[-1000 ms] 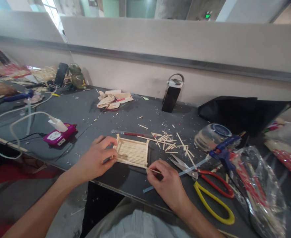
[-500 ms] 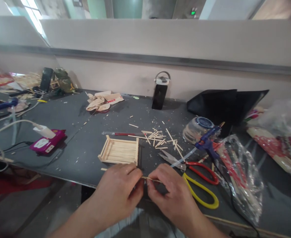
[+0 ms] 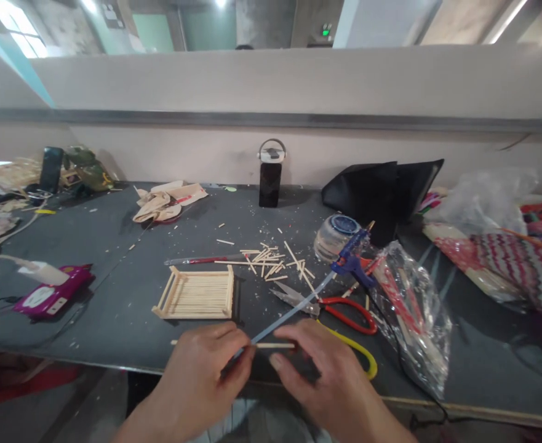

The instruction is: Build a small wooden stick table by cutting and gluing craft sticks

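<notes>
A thin wooden stick (image 3: pixel 274 346) is pinched between the thumb and fingers of my left hand (image 3: pixel 213 360), just in front of the table edge. My right hand (image 3: pixel 323 363) is at the stick's other end, its thumb and index finger apart. Behind the hands lies a small tray-like frame of wooden sticks (image 3: pixel 201 294), with a slatted floor and raised posts at its corners. A clear glue stick (image 3: pixel 293 311) runs from the blue glue gun (image 3: pixel 351 255) down to my left fingertips; whether they touch it I cannot tell.
Scissors (image 3: pixel 344 314) with red and yellow handles lie by my right hand. Beyond are loose cut sticks (image 3: pixel 271 261), a red pen-like tool (image 3: pixel 201 260), a clear jar (image 3: pixel 333 237) and a plastic bag (image 3: pixel 413 307). A purple power socket (image 3: pixel 53 292) sits at left, a phone (image 3: pixel 269 184) behind.
My right thumb and index finger have spread apart from the stick, which now shows longer between the hands. The view has turned right, so the table things sit further left.
</notes>
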Available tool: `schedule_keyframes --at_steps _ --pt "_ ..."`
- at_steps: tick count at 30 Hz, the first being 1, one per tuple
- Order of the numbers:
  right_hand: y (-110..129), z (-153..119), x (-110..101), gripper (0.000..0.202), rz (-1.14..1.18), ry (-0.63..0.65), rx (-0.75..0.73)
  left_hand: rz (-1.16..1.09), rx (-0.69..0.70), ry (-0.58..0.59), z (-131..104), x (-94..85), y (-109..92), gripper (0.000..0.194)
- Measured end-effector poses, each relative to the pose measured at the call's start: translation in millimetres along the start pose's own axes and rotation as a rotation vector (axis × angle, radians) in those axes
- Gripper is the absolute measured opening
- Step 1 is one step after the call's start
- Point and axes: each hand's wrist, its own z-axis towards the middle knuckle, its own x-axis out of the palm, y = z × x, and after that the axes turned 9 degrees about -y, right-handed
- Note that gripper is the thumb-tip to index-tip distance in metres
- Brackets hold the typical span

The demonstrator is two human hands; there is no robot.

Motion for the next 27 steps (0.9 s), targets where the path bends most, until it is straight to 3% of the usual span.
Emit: schedule_keyframes --at_steps 3,5,10,13,16,18,20,23,27 --pt "-37.6 -16.7 -20.0 0.028 -0.37 -0.117 -0.011 -0.134 -0.157 -0.053 -4.1 -4.9 10.3 0.023" --pt "-64.7 -29.8 -29.2 0.041 -0.557 -0.064 0.009 -0.279 -0.313 -0.052 -3.5 -7.8 14.1 0.026" --pt "-97.9 -42.7 -29.9 0.054 -0.539 0.048 -0.061 -0.777 -0.641 0.012 17.3 2.4 4.2 0.032" --pt "-96.1 -33.3 -26.9 0.056 -0.443 0.055 0.002 -1.017 -0.694 -0.013 35.8 14.3 -2.1 0.03" --pt "-88.7 -23.9 -30.2 0.045 -0.326 0.134 0.234 -1.17 -0.726 -0.043 49.5 19.4 -2.8 0.027" --pt "-81.3 -22.4 -34.8 0.041 -0.155 0.186 0.406 -1.171 -0.724 -0.056 54.3 18.4 -2.5 0.028" --pt "-71.7 -24.2 -39.5 0.04 0.045 0.194 0.482 -1.112 -0.692 -0.085 56.2 16.0 -3.3 0.028" --pt "-53.6 -25.5 -44.2 0.048 0.222 0.184 0.421 -1.044 -0.637 -0.126 56.6 13.8 -7.2 0.029" --pt "-31.5 -15.5 -39.8 0.05 0.213 0.164 0.367 -1.036 -0.63 -0.119 58.8 15.5 -13.9 0.027"
